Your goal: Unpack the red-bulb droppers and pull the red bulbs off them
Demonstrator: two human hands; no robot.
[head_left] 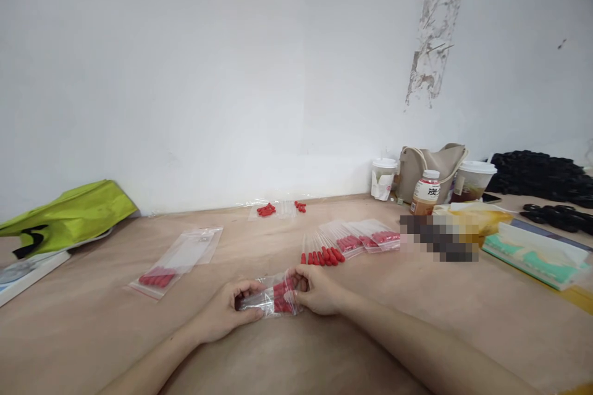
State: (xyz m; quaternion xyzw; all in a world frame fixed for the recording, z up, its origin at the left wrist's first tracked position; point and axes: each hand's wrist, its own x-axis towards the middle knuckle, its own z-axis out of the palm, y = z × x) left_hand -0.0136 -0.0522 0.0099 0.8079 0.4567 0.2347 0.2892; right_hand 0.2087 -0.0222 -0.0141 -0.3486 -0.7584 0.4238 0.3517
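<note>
Both hands hold one small clear plastic bag (273,297) with red-capped droppers inside, low over the tan table (417,315). My left hand (229,311) pinches the bag's left end, fingers closed on it. My right hand (315,290) grips the right end by the red caps. Just beyond lies a loose row of red-capped droppers (322,253). Filled bags (364,236) lie fanned to its right. Another filled bag (173,262) lies to the left.
A lime-green bag (69,213) and a book sit at far left. More droppers (273,210) lie by the wall. Cups (383,178), a bottle (425,192), a beige bag (430,170), black rings (542,176) and a tissue pack (532,253) crowd the right.
</note>
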